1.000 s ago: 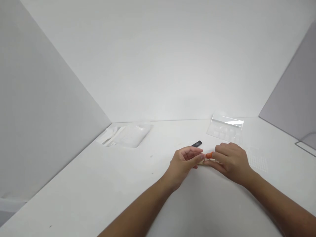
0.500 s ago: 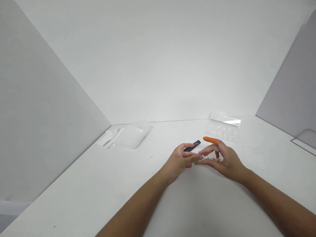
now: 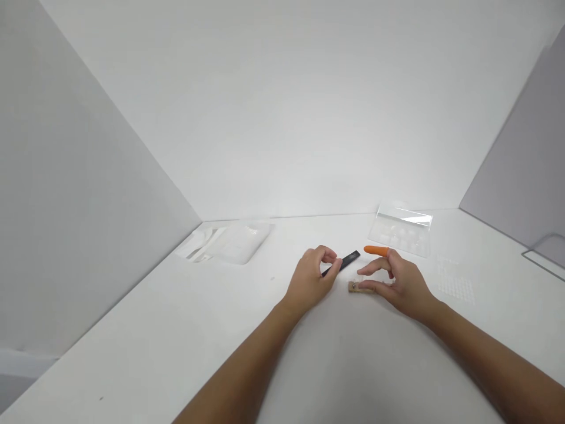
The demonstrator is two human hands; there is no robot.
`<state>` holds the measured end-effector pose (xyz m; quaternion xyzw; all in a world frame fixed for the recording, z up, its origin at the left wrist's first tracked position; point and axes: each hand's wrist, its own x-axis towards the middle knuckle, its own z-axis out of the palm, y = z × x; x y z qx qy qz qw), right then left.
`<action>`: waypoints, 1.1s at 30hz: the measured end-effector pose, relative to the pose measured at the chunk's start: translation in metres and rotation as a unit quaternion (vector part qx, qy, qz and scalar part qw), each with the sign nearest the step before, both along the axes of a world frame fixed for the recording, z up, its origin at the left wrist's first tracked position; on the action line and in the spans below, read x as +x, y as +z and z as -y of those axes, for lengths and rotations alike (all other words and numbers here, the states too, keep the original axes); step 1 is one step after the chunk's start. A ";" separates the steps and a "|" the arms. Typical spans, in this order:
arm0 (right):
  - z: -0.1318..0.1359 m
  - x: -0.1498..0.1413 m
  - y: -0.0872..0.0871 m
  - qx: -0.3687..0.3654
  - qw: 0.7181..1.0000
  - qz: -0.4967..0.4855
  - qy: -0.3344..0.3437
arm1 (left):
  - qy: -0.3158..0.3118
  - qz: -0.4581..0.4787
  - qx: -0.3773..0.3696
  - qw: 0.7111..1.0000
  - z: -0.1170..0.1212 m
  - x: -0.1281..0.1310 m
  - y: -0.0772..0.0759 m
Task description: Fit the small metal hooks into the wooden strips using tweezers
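Observation:
A small tan strip (image 3: 354, 287) with little metallic fittings on top lies on the white table. My right hand (image 3: 402, 287) holds it, with the thumb along its near side and fingers curled over its far side; its right part is hidden. An orange finger cot (image 3: 375, 251) covers one raised finger of this hand. To the left, my left hand (image 3: 311, 278) is off the strip, its fingers curled with a small gap to the thumb tip. Just behind that thumb lies a dark flat bar (image 3: 351, 257), partly hidden. I see nothing between the left fingertips.
A clear plastic tray (image 3: 401, 230) with rounded pockets lies at the back right. Nearer stands out a transparent sheet of small dots (image 3: 457, 287). Clear and white plastic packaging (image 3: 233, 242) rests at the back left. A thin-framed clear object (image 3: 545, 264) sits at the right edge.
My left hand has let go of the strip's left end and moved left, closer to the dark bar. The right hand stays at the strip, nearly unmoved.

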<state>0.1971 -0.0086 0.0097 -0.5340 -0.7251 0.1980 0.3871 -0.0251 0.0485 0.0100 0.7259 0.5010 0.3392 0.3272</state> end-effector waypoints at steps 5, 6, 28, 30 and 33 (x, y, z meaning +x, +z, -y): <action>-0.004 -0.009 -0.001 -0.062 0.998 -0.018 -0.008 | -0.004 -0.090 0.112 0.990 -0.006 -0.003 -0.009; -0.004 -0.011 -0.001 -0.068 0.997 -0.019 -0.011 | -0.005 -0.099 0.115 0.988 -0.006 -0.003 -0.010; -0.007 -0.012 -0.001 -0.097 0.995 0.024 -0.017 | 0.029 -0.156 0.132 0.978 0.002 0.001 -0.006; -0.008 -0.011 -0.001 -0.096 0.995 0.022 -0.018 | 0.029 -0.149 0.132 0.980 0.001 0.001 -0.008; -0.009 -0.011 -0.002 -0.096 0.995 0.018 -0.019 | 0.004 -0.135 0.162 0.978 0.000 0.001 -0.012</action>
